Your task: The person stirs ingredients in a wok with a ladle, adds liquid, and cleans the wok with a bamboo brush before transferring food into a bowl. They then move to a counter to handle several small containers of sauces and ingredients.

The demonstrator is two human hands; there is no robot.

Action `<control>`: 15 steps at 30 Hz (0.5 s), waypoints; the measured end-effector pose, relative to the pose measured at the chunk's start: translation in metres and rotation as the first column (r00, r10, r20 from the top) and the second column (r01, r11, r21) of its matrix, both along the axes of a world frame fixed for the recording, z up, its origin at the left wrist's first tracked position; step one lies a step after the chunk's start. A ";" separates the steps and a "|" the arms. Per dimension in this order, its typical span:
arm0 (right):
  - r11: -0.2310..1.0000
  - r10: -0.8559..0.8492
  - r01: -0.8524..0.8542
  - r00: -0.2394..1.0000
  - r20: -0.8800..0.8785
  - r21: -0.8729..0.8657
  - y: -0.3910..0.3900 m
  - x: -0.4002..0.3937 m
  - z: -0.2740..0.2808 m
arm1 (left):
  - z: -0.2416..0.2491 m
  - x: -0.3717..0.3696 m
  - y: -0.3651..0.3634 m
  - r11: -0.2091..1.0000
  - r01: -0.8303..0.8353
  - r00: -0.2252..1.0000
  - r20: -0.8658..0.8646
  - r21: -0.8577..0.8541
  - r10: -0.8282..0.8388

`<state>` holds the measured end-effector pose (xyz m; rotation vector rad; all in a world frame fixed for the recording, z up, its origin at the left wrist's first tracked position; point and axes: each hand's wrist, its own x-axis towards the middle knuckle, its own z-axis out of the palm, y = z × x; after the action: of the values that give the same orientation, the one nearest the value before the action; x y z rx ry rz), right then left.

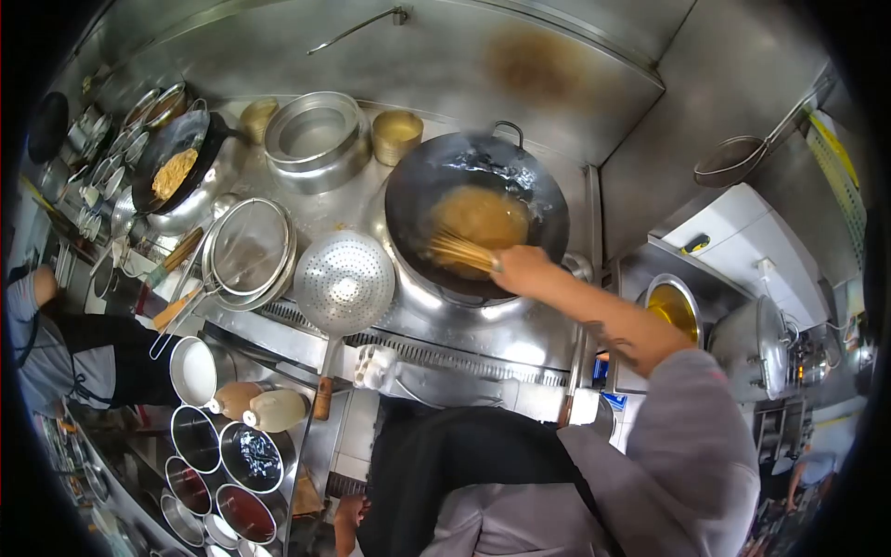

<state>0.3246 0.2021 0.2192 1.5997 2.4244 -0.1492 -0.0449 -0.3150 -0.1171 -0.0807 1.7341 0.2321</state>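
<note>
In my right hand (522, 271) is a bundled bamboo wok brush (459, 251), the fingers closed round its end. Its bristles dip into a brownish, motion-blurred liquid (492, 215) in a large black wok (408, 195) on the steel range. My left hand (351, 512) is low beside my black apron, partly visible; its fingers look curled and anything inside them is hidden. Left of the wok lies a perforated skimmer (345, 278) with a wooden handle, nearest to my left side.
A round mesh strainer (246, 246), a steel pot (316, 158) and a brass-coloured pot (397, 135) stand left of the wok. Sauce containers (251, 455) and two squeeze bottles (276, 408) fill the lower left. Another wok (186, 139) holds food. A co-worker (56, 353) stands at left.
</note>
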 end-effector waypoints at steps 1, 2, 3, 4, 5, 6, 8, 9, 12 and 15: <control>0.999 0.032 -0.031 0.996 0.079 -0.013 0.015 0.024 0.002 | -0.001 -0.010 -0.002 1.000 -0.008 1.000 0.002 0.002 0.008; 1.000 0.001 -0.006 0.984 0.176 0.026 0.037 0.034 0.000 | 0.000 -0.015 -0.003 0.986 0.103 0.995 -0.024 0.131 -0.101; 0.995 -0.074 0.062 0.985 0.153 0.084 0.062 0.042 -0.006 | -0.001 -0.021 -0.006 0.943 0.216 0.976 -0.064 0.253 -0.206; 0.995 -0.070 0.057 0.985 0.157 0.082 0.083 0.043 -0.020 | -0.004 -0.023 -0.012 0.874 0.322 0.947 -0.114 0.364 -0.301; 0.980 -0.164 0.153 0.983 0.084 0.128 0.099 0.045 -0.035 | -0.006 -0.024 -0.021 0.781 0.422 0.906 -0.173 0.461 -0.387; 0.953 -0.253 0.248 0.968 0.003 0.172 0.108 0.044 -0.041 | -0.009 -0.025 -0.023 0.664 0.511 0.855 -0.247 0.546 -0.456; 0.969 -0.216 0.210 0.976 0.034 0.126 0.074 0.042 -0.022 | -0.015 -0.035 -0.022 0.370 0.660 0.724 -0.424 0.654 -0.543; 0.982 -0.175 0.169 0.982 0.071 0.077 0.050 0.043 -0.003 | -0.019 -0.034 -0.018 0.207 0.707 0.654 -0.515 0.676 -0.554; 0.992 -0.126 0.124 0.981 0.144 0.024 0.040 0.061 0.030 | -0.028 -0.022 -0.019 0.835 0.348 0.935 -0.101 0.427 -0.339; 0.981 -0.188 0.181 0.974 0.130 0.066 0.107 0.058 0.015 | -0.022 -0.016 -0.017 0.806 0.366 0.930 -0.150 0.466 -0.336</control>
<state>0.3831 0.3087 0.2337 1.7958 2.1946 -0.0061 -0.0609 -0.3321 -0.1388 0.6244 1.6658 0.3931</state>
